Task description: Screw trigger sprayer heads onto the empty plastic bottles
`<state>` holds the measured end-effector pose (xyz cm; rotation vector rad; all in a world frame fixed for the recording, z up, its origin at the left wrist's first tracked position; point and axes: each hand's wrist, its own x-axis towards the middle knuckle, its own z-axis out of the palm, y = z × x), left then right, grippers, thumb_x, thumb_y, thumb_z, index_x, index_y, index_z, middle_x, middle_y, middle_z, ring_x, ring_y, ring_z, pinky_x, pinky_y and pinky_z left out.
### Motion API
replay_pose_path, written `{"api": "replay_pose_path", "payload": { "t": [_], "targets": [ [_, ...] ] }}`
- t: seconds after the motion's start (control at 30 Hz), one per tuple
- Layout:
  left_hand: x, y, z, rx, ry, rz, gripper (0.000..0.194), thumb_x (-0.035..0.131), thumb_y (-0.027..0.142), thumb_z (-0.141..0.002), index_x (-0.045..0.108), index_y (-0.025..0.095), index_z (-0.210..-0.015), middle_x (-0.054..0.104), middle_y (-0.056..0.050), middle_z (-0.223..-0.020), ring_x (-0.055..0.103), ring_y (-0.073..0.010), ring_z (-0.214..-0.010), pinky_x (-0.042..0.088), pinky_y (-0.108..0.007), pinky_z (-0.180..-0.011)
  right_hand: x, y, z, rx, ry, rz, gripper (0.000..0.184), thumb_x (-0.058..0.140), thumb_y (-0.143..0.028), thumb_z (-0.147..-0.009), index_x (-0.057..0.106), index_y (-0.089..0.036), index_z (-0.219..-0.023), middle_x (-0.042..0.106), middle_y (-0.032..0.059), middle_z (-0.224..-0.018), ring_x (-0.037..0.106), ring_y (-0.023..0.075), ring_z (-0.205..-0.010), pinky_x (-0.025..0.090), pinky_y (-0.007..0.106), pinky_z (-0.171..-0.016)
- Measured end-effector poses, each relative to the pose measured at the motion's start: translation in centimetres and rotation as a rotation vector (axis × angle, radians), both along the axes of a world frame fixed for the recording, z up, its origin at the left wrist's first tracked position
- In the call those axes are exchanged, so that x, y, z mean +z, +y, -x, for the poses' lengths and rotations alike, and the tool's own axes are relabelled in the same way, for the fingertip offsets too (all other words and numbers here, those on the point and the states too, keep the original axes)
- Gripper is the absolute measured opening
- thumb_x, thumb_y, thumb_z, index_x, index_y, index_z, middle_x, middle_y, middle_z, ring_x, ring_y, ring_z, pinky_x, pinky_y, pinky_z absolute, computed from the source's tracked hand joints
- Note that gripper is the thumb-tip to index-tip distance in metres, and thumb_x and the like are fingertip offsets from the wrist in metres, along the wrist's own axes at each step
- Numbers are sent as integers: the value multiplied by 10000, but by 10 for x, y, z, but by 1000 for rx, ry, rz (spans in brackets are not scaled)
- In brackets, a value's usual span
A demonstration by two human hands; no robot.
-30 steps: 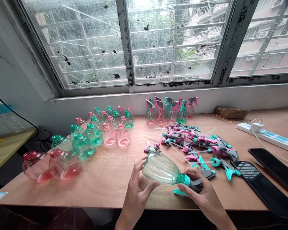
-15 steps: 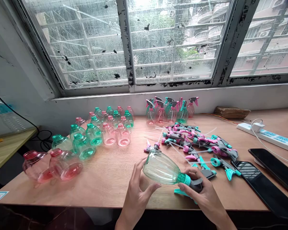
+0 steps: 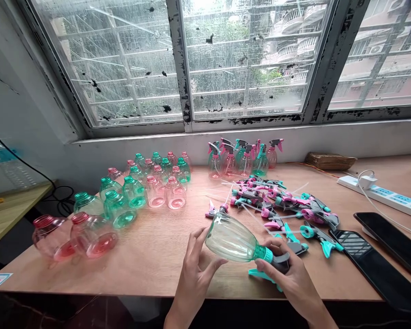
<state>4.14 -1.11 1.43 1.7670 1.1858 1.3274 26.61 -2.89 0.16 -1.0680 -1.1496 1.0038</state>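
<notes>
A clear green spray bottle (image 3: 231, 238) lies tilted in front of me, its base to the left and its turquoise collar and grey spray head to the right. My right hand (image 3: 289, 267) is closed round the head and collar, with the turquoise trigger (image 3: 262, 275) hanging below. At the bottle's base is my left hand (image 3: 198, 269), thumb and fingers spread apart at its edge; whether they touch it is hard to tell. Just beyond the bottle spreads a pile of loose pink, turquoise and grey spray heads (image 3: 274, 198) with thin tubes.
Several open pink and green bottles (image 3: 133, 192) stand at left. Bottles with spray heads fitted (image 3: 245, 157) are grouped by the wall. On the right lie two dark phones (image 3: 373, 265), a white power strip (image 3: 393, 194) with a cable, and a brown block (image 3: 330, 161).
The bottle has shifted very slightly to the right and up, and my left thumb has moved a little with it. My right hand keeps its grip on the spray head.
</notes>
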Motion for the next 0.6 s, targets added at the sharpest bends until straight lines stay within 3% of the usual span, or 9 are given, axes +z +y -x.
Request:
{"api": "replay_pose_path", "payload": {
  "t": [0.27, 0.4, 0.6],
  "targets": [
    [4, -2, -1, -14, 29, -10, 729, 819, 398, -807, 486, 364, -1455, 532, -69, -1447, 444, -335, -1406, 342, -502, -1183, -1, 1, -2, 40, -11, -18, 287, 815, -425, -794, 650, -253, -954, 622, -28, -767, 590, 157, -656, 582, 221, -585],
    [5, -1, -1, -17, -4, 3, 580, 730, 411, -891, 516, 333, -1425, 566, -73, -1433, 496, -322, -1372, 360, -490, -1168, -2, 1, -3, 51, -9, -18, 262, 817, -402, -800, 665, -253, -952, 634, -29, -791, 591, 155, -674, 581, 211, -603],
    [3, 0, 0, -2, -10, -28, 544, 744, 367, -888, 540, 409, -1390, 561, -19, -1402, 480, -277, -1365, 338, -440, -1177, -2, 0, -1, 26, 44, 5, 284, 836, -419, -774, 676, -264, -950, 624, -50, -742, 564, 137, -623, 574, 186, -554]
  ]
}}
